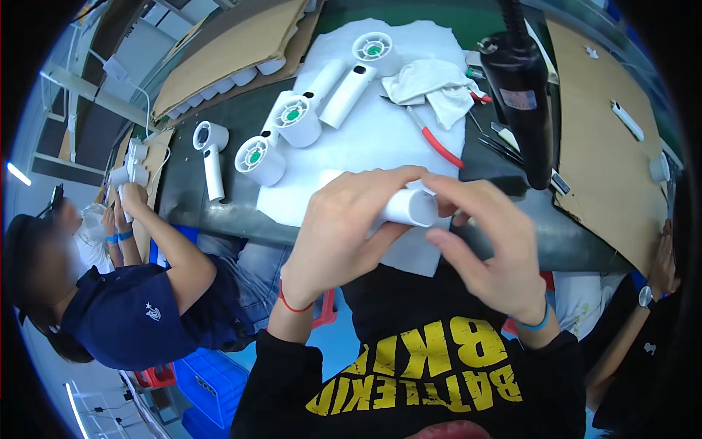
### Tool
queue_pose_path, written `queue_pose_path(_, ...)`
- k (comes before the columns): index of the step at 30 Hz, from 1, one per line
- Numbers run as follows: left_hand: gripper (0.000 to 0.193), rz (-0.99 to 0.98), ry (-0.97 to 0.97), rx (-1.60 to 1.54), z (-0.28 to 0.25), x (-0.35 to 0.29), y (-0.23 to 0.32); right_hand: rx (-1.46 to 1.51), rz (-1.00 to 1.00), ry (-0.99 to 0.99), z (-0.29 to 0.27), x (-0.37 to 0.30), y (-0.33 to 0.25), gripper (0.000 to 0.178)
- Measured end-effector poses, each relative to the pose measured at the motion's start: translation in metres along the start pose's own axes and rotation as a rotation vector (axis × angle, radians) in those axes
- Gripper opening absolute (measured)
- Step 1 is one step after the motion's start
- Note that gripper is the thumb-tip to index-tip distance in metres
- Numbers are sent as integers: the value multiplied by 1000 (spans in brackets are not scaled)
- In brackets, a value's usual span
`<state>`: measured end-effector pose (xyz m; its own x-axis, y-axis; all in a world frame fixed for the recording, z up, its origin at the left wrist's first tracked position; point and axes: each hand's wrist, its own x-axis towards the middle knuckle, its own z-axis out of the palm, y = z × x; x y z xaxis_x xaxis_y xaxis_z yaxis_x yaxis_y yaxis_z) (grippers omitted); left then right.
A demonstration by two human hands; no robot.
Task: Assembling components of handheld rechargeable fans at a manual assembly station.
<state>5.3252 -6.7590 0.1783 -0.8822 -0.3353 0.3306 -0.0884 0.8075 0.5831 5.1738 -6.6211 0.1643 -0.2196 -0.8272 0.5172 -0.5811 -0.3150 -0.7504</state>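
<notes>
My left hand (340, 219) is closed round a white tube-shaped piece (411, 208), like a fan handle, its round end facing right. Beside that end my right hand (491, 238) has thumb and index finger apart; I cannot make out whether a fingertip touches the tube. Beyond my hands, a white cloth (365, 157) holds white handheld fans with green centres: one at the back (373, 50), one in the middle (298, 117) and one at the left (260, 159). Red-handled pliers (439, 146) lie on the cloth, near a crumpled white rag (435, 88).
A black electric screwdriver (521, 110) hangs at the right, above tweezers (501, 148). Another white fan (210, 157) lies on the dark table at left. Cardboard (607, 139) covers the right side. Co-workers sit on both sides; a blue crate (212, 384) stands on the floor.
</notes>
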Motion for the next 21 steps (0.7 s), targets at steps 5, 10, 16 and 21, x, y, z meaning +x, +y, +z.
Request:
queue_pose_path(5, 39, 52, 251, -137, 5, -11, -4, -214, 235, 59, -51, -34, 4, 23)
queue_pose_path(10, 49, -71, 463, -524, 3, -35, 12, -425, 272, -95, -59, -73, 10, 37)
queue_pose_path(16, 45, -214, -301, -637, -19, -53, 14, 136, 976, 111, -22, -118, 7, 22)
queue_pose_path(21, 32, -188, -298, -655, 17, -69, 25, 158, 853, 212, -20, -134, -2, 34)
